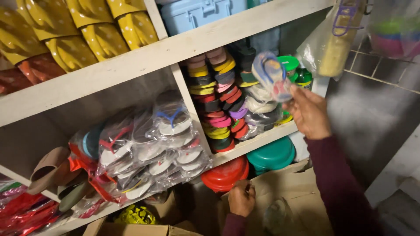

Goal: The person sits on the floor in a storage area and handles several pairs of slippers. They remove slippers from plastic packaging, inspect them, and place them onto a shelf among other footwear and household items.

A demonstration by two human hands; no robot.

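1. I see dim, warm indoor light falling from about 11 o'clock onto the white shelf boards (131, 65).
2. Glare glints off the plastic-bagged sandals (166, 131).
3. Deep shadow fills 5 o'clock.
4. The raised bagged pair (271, 74) is motion-blurred; the edges look soft.

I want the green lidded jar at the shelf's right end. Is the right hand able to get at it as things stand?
Probably not right away: the right hand is close to the green jar, but it holds a bagged pair of sandals that sits in front of the jar.
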